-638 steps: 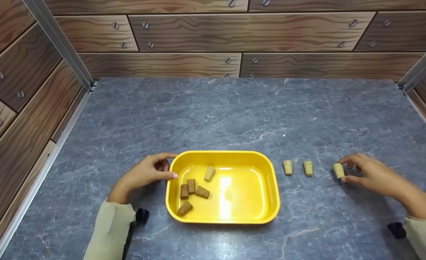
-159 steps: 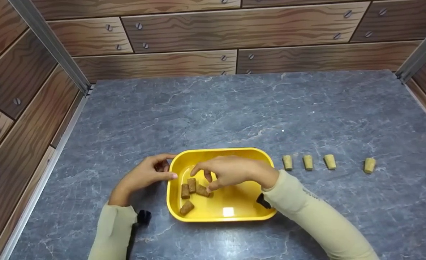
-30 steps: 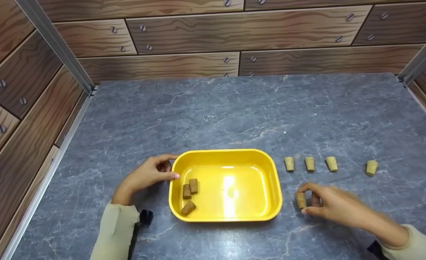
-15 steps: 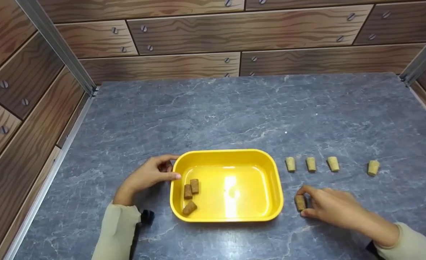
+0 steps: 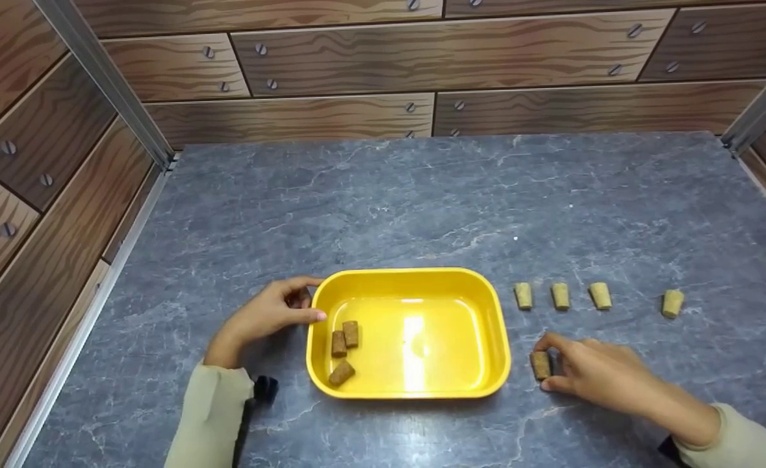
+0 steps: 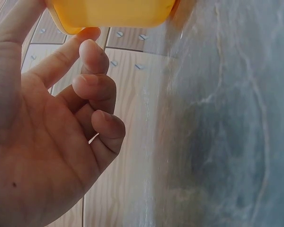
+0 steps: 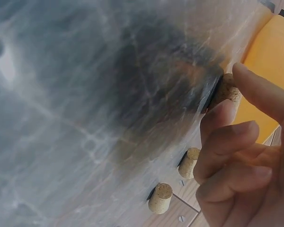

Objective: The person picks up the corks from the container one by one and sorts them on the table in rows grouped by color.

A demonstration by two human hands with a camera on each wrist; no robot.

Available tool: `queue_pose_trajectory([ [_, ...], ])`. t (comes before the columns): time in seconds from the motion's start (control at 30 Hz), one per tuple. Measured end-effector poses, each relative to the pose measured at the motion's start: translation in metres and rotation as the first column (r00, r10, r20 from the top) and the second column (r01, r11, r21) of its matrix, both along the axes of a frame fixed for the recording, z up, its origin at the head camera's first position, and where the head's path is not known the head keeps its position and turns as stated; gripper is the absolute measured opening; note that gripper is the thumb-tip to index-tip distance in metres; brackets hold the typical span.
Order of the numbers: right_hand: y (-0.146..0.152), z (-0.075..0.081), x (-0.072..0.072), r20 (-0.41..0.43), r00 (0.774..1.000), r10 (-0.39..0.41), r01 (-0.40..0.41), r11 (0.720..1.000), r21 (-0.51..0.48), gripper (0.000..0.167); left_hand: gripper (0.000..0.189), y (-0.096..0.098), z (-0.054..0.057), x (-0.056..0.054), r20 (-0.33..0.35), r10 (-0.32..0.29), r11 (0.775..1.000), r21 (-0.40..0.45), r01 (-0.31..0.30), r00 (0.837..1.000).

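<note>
A dark brown cork stopper (image 5: pixel 541 366) lies on the table just right of the yellow tray (image 5: pixel 447 351); thumb and forefinger of my right hand (image 5: pixel 597 370) pinch it at its two ends. In the right wrist view this cork (image 7: pixel 229 86) shows between the fingertips, partly covered. My left hand (image 5: pixel 262 318) grips the tray's left rim, thumb on the edge and forefinger behind; its other fingers curl free in the left wrist view. Three dark corks (image 5: pixel 351 334) lie at the left inside the tray. Several pale corks (image 5: pixel 561 296) form a row beyond my right hand.
The rightmost pale cork (image 5: pixel 673 303) stands apart from the others, with a wider gap. Wood-patterned walls (image 5: pixel 447 55) close off the back and sides of the grey marbled table (image 5: pixel 357 201). Metal posts (image 5: pixel 103 78) stand at the corners.
Since the oldest frame, the pale cork has left the tray and the pale row has grown. One dark cork has gone from tray to table; lately my right hand has lowered it slightly.
</note>
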State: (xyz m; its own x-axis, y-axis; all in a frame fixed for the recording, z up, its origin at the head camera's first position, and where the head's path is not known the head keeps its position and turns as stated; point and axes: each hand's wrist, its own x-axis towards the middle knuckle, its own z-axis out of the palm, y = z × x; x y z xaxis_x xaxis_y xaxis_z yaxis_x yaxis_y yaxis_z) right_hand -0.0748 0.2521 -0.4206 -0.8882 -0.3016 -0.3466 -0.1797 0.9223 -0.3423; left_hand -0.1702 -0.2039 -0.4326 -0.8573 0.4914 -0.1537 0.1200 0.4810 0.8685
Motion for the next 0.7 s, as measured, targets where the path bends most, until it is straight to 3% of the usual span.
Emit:
queue_pose_trajectory([
  [0.27,0.002,0.011,-0.001,-0.031,0.999,0.038,-0.039,0.998,-0.041,0.044,0.052,-0.001,-0.001,0.0,0.016,0.003,1.0,-0.01,-0.003,1.0],
  [0.43,-0.001,0.03,-0.002,-0.068,0.995,0.072,-0.078,0.994,-0.075,0.052,0.052,0.0,0.0,0.0,0.024,0.01,1.0,-0.012,-0.01,1.0],
  [0.7,-0.019,0.066,-0.005,-0.043,0.995,0.09,-0.096,0.983,-0.158,0.063,0.053,0.001,0.002,0.001,0.019,0.012,1.0,-0.023,-0.012,1.0],
])
